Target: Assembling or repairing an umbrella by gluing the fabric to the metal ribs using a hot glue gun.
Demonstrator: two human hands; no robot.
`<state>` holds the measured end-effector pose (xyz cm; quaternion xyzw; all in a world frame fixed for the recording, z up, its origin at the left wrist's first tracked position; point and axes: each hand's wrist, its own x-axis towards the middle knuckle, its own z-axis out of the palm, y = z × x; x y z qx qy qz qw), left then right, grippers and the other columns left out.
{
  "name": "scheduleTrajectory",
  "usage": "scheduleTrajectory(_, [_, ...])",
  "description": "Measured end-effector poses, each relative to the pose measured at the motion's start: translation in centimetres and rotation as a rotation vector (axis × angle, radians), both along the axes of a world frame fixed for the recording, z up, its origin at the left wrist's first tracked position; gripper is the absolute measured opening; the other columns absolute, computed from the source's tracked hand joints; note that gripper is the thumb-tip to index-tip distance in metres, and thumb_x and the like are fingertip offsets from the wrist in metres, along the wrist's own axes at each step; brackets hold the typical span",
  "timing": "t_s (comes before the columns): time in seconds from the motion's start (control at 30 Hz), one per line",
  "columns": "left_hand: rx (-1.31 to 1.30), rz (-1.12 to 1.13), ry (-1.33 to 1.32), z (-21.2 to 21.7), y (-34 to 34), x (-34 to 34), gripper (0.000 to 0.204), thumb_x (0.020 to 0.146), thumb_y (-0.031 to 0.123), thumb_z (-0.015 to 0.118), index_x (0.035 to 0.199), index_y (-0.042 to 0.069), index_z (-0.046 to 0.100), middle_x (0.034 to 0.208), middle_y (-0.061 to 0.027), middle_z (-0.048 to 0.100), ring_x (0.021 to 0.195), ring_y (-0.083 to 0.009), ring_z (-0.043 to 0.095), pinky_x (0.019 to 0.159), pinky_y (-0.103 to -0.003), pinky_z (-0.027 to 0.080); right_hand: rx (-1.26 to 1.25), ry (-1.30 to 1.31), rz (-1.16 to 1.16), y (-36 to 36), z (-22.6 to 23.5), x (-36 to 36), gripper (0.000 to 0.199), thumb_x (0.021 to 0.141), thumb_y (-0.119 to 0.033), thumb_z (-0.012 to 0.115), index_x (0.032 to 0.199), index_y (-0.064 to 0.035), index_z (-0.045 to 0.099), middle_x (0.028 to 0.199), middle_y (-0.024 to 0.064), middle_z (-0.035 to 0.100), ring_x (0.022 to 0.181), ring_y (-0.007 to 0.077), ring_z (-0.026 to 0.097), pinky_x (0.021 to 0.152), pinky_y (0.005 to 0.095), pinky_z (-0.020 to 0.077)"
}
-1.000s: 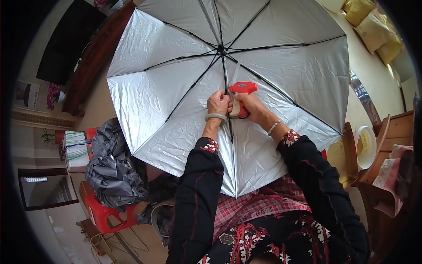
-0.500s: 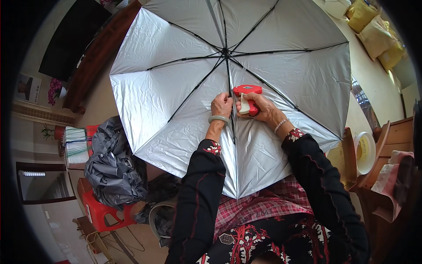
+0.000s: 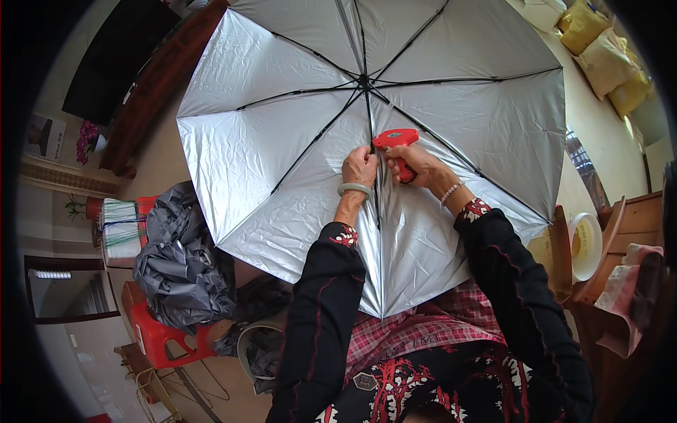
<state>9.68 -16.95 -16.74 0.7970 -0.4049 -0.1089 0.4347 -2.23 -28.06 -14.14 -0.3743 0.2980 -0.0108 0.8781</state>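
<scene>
An opened umbrella [image 3: 282,148] with a silver inner side spreads in front of me, its dark ribs running out from a hub [image 3: 363,83]. My left hand [image 3: 360,168] is closed at the rib [image 3: 372,120] that runs toward me, fingers pinched on it or on the fabric beside it. In my right hand [image 3: 416,166] is a red squeeze-handled hand tool [image 3: 396,138], gripped round its handle. The tool's nose points left and meets the rib just above my left fingertips. What lies between the nose and the rib is too small to make out.
Crumpled dark grey fabric [image 3: 180,261] is heaped on the left, above a red plastic stool [image 3: 166,338]. A bin [image 3: 247,352] holds more dark fabric. To the right stand a white bucket [image 3: 587,247] and wooden furniture [image 3: 635,218]. Checked cloth [image 3: 423,338] covers my lap.
My right hand has squeezed the tool: its white lever, visible before, is now hidden in my grip. The tool's head has tilted and shifted slightly left and up. My left hand has barely moved.
</scene>
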Motion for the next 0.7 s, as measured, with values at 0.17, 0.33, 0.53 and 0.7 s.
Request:
scheduleTrajectory(0.17, [-0.052,0.013,-0.153,0.0,0.6,0.4,0.020,0.072,0.016,0.053,0.081,-0.001,0.058,0.080,-0.0191,0.059,0.076,-0.0353,0.057,0.069,-0.041,0.046,0.005,-0.022,0.026,0.8,3.1,-1.6,0.018,0.082,-0.013,0.051,0.094,-0.0002,0.049,0.081,0.0114,0.060,0.070,0.0226,0.062,0.064,0.0388,0.0538])
scheduleTrajectory(0.33, [0.120,-0.146,-0.322,0.6,1.3,4.9,0.017,0.073,0.016,0.053,0.076,0.000,0.055,0.080,-0.0196,0.058,0.077,-0.0365,0.056,0.069,-0.043,0.045,-0.056,-0.044,-0.084,-1.9,4.3,-3.9,0.025,0.082,-0.013,0.052,0.101,0.0005,0.044,0.082,0.0135,0.059,0.072,0.0247,0.062,0.065,0.0378,0.0537])
scheduleTrajectory(0.53, [0.123,0.151,-0.621,3.7,0.1,7.3,0.015,0.070,0.017,0.057,0.072,0.002,0.055,0.077,-0.0190,0.057,0.075,-0.0366,0.056,0.066,-0.043,0.045,-0.078,0.007,-0.299,1.3,2.6,-2.3,0.027,0.082,-0.012,0.052,0.103,0.0010,0.043,0.084,0.0145,0.058,0.070,0.0246,0.062,0.064,0.0365,0.0535])
scheduleTrajectory(0.7, [0.195,-0.067,-0.237,2.7,-0.2,3.0,0.018,0.068,0.019,0.060,0.072,0.002,0.056,0.074,-0.0160,0.058,0.070,-0.0334,0.057,0.064,-0.040,0.046,-0.093,0.061,-0.356,4.6,0.8,1.3,0.025,0.079,-0.009,0.050,0.101,0.0001,0.044,0.081,0.0135,0.058,0.065,0.0231,0.061,0.058,0.0351,0.0526])
